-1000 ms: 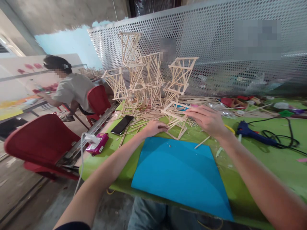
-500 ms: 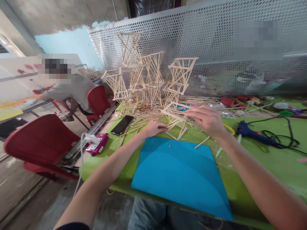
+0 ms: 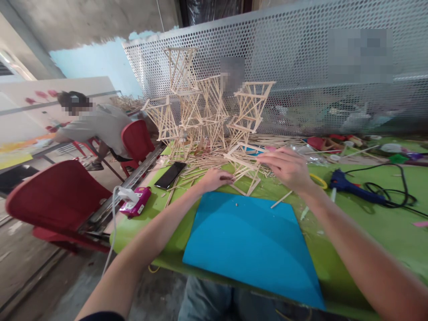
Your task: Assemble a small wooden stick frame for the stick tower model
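Note:
A small open frame of thin wooden sticks rests on the green table, just beyond a blue sheet. My left hand is closed, pinching the frame's near left side. My right hand grips the frame's upper right side with curled fingers. Loose wooden sticks lie scattered around both hands. Behind them stands a tall stack of stick frames.
A blue glue gun with black cable lies right of my right hand. A black phone and a pink power strip are at the left edge. Red chairs stand left of the table; a person sits farther back. A perforated metal panel backs the table.
My right hand has shifted slightly on the stick frame, fingers curling more. The person at the far left has leaned further forward. My left hand stays put.

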A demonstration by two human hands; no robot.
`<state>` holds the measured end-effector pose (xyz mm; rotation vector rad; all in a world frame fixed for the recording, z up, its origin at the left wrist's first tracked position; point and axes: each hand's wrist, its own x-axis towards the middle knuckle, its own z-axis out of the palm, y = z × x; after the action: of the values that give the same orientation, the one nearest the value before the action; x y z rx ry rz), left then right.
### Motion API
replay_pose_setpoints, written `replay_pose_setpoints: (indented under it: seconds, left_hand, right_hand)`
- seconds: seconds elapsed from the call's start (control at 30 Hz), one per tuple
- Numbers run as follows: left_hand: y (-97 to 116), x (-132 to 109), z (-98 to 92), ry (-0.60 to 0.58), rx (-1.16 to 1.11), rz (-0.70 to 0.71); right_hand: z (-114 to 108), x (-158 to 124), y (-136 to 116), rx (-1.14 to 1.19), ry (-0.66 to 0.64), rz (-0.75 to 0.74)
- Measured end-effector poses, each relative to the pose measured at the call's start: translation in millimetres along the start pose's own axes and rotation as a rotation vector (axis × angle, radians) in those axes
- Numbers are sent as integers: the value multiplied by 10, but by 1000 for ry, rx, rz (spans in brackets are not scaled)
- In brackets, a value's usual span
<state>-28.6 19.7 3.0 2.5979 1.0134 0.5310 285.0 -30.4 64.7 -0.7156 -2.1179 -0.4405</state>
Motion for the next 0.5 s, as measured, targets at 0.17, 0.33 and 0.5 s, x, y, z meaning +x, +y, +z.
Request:
replay_pose_setpoints:
  seconds: [0.17, 0.33, 0.5]
  left_hand:
    - [-6, 4, 6, -1, -15, -1]
    - [-8, 2, 8, 10, -26, 17]
    - [1, -2, 2, 3, -36, 11]
  right_hand:
    - [-1, -1, -32, -10, 0, 9]
    - [25, -19, -65, 5, 37, 10]
    - [39, -24, -78, 26, 39, 42]
